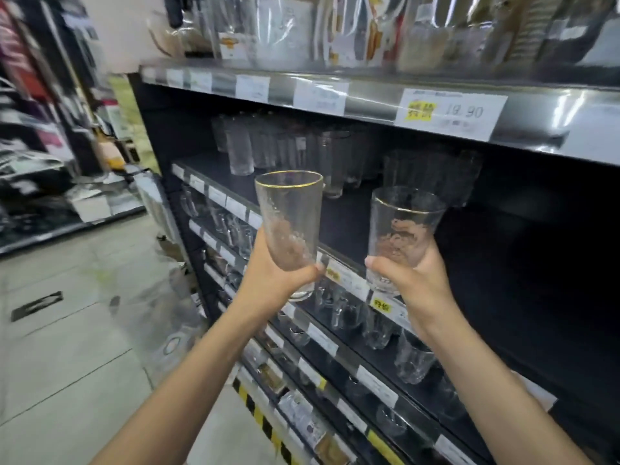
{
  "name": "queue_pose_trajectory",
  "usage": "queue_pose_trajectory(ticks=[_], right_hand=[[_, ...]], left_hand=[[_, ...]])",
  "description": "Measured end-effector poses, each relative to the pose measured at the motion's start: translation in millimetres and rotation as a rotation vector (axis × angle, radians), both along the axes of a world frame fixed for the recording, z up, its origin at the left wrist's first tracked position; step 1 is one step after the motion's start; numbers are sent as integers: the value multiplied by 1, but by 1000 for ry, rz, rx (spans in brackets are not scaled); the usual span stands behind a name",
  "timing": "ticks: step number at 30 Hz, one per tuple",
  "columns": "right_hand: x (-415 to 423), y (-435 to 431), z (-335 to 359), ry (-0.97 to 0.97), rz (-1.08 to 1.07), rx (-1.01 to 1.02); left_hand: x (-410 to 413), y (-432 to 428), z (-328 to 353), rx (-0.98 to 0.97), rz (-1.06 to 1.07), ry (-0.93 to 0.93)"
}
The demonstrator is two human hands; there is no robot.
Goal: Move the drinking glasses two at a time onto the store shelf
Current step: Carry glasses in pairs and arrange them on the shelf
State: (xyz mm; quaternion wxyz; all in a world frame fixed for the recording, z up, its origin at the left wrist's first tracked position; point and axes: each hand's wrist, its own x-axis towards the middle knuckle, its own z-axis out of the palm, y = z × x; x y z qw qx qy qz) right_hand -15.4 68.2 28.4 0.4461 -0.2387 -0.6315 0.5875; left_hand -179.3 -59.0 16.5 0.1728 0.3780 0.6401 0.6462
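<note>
You have a tall, clear, gold-rimmed drinking glass [289, 226] gripped low in your left hand [271, 276] and its twin [402, 234] in your right hand [411, 280], both upright before the dark store shelf [335, 226]; keep hold near the bases (thin, slick, likely breakable).

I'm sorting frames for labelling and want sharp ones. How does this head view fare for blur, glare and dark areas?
Head view: the left glass and right glass are fairly sharp; the aisle at left is motion-blurred; glare streaks the upper shelf edge and wrapped goods above; the shelf recess at right is nearly black; the wide angle bends shelf lines.
</note>
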Motion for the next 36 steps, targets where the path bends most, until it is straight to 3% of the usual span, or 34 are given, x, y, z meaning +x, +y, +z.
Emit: queue_pose_trajectory(ticks=[8, 16, 25, 36], right_hand=[[-116, -74, -5, -36, 268, 4], [-248, -122, -3, -66, 335, -20], [-353, -138, -8, -44, 129, -116], [-391, -84, -17, -79, -235, -164]], left_hand=[[-78, -98, 5, -17, 366, -44], [-194, -158, 11, -35, 430, 13], [-329, -168, 10, -76, 302, 19], [-414, -72, 7, -81, 22, -4]])
